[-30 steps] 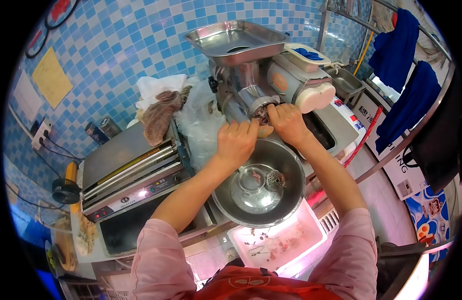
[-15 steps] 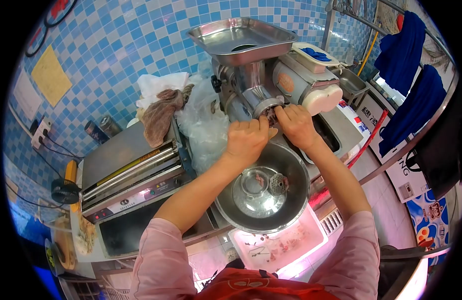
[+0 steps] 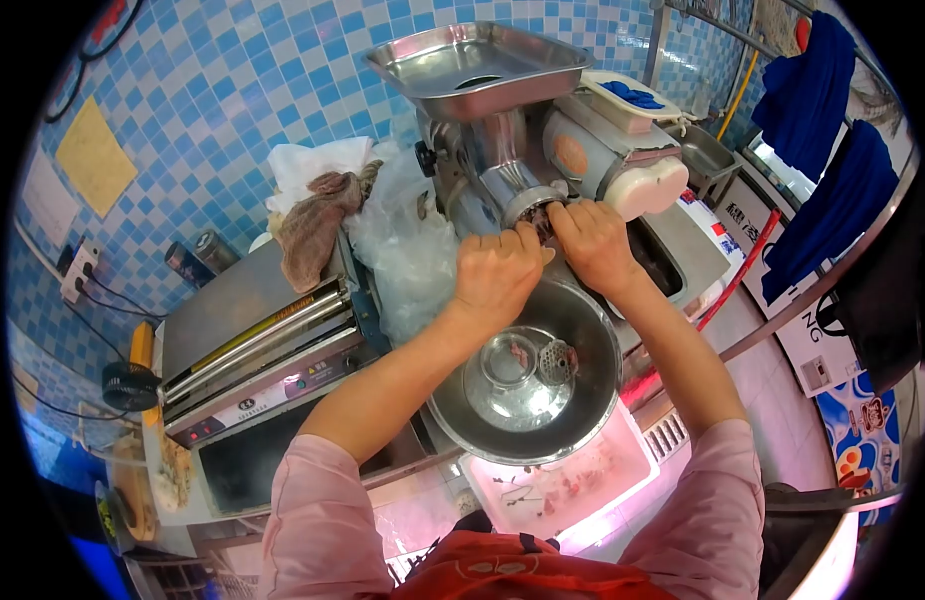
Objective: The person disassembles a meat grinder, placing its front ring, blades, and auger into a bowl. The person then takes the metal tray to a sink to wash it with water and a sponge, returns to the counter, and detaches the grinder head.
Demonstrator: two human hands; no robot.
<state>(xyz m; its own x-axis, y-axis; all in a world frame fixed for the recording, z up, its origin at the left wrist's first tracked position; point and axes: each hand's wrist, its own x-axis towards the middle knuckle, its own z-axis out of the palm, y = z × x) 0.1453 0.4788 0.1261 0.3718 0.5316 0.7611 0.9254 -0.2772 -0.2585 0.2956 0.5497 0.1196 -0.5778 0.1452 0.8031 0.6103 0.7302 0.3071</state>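
A steel meat grinder [image 3: 502, 165] stands in front of me, its round outlet [image 3: 529, 205] facing me with dark meat residue inside. My left hand [image 3: 497, 272] is closed at the lower left of this outlet, fingertips at its mouth. From the right, my right hand [image 3: 592, 243] is also closed, its fingers curled into the opening. Whatever the fingertips grip is hidden behind the knuckles. Directly below both hands sits a large steel basin [image 3: 592, 420]. Inside it lie a metal ring [image 3: 509, 358] and a perforated grinder plate [image 3: 557, 362], with bits of meat on them.
At the left is a film wrapping machine [image 3: 252, 330], with a brown cloth [image 3: 312, 235] and clear plastic bags [image 3: 402, 255] behind it. A second machine with a white front [image 3: 647, 190] stands right of the grinder. A stained pink-lit tray [image 3: 562, 495] is beneath the basin.
The view has shifted slightly, so the grinder appears a little higher. Both hands stay at the outlet, with only a slight change in the fingers.
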